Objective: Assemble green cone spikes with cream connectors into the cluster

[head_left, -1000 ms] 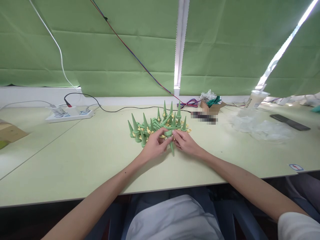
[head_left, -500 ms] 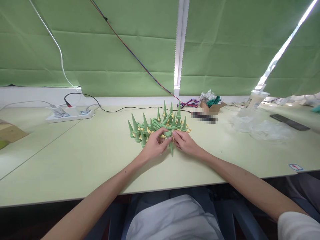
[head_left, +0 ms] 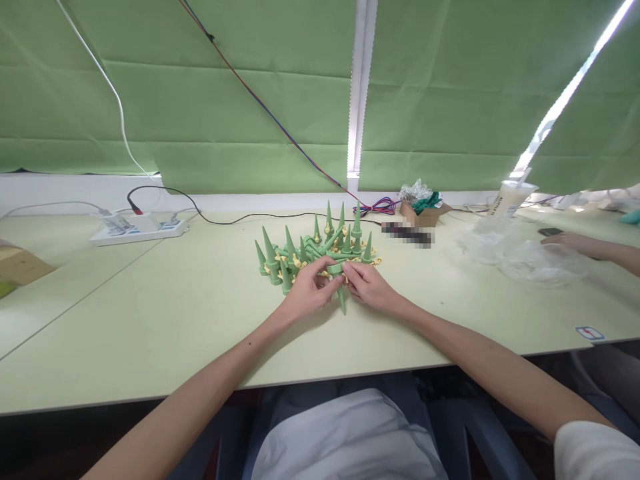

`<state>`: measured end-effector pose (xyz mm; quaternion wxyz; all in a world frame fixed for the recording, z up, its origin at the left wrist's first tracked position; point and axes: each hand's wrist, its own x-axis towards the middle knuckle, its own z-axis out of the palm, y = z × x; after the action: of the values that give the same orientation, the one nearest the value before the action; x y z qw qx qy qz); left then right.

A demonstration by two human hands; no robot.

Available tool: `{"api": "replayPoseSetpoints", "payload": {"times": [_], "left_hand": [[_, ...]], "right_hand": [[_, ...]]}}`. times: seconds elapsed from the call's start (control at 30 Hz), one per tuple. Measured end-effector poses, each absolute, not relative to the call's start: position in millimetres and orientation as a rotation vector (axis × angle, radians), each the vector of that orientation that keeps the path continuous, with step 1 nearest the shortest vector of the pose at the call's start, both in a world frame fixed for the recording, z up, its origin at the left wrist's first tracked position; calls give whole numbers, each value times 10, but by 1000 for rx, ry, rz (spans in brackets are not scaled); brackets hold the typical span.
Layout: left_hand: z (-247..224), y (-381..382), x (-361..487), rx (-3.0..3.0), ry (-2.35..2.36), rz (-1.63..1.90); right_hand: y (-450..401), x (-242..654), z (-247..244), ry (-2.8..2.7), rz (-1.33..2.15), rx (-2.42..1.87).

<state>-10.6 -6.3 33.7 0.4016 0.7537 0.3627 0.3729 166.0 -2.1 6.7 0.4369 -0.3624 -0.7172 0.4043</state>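
Note:
My left hand [head_left: 316, 287] is closed around a green plastic watering spike [head_left: 341, 297], holding it by its wide collar with the point aimed down toward me. My right hand [head_left: 367, 283] pinches at the collar's right side, where a small yellow piece shows between the fingers; most of that piece is hidden. Just beyond both hands sits a group of similar green spikes [head_left: 270, 250], many standing point up, with small yellow fittings among them. Green tubes [head_left: 315, 250] lie across the middle of this group.
A power strip [head_left: 140, 231] is at the back left, a cardboard box [head_left: 20, 265] at the left edge. Behind the spikes are coiled wires [head_left: 383, 205] and a small carton [head_left: 425, 215]. To the right are a cup [head_left: 510, 200], clear plastic bags [head_left: 520, 257] and another person's hand [head_left: 570, 241].
Another person's arm has come in from the right, its hand now over the dark phone on the table. My two hands and the spike have barely moved.

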Motion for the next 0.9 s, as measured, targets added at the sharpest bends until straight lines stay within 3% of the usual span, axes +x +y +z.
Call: {"api": "replayPoseSetpoints", "payload": {"times": [0.9], "left_hand": [[302, -30, -114, 1969, 954, 912]], "right_hand": [[-41, 1654, 133, -1883, 860, -938]]}}
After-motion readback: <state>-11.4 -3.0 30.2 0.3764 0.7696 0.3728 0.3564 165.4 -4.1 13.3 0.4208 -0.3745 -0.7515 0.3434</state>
